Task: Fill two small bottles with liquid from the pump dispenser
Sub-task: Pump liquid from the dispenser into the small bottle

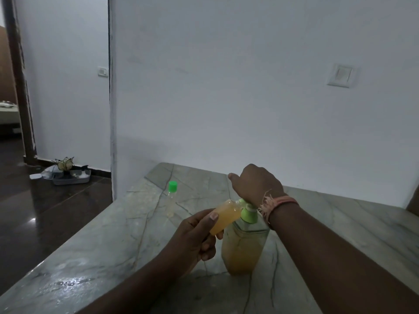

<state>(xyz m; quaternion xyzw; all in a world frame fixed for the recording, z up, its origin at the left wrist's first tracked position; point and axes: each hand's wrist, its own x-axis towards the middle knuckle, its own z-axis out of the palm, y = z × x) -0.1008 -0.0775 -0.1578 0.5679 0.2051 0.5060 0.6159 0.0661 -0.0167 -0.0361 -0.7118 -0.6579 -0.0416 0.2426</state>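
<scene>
A pump dispenser (243,245) with orange-yellow liquid and a green pump head stands on the marble counter (113,245). My right hand (256,184) rests on top of the pump head, its fingers hidden behind the hand. My left hand (195,236) grips a small bottle (225,216) filled with the same liquid, tilted with its mouth at the pump spout. A second small clear bottle (171,196) with a green cap stands upright farther back on the counter and looks empty.
A white wall rises right behind the counter, with a switch plate (342,75) at the upper right. The counter's left edge drops to a dark floor, where a tray of clutter (68,174) sits by a doorway.
</scene>
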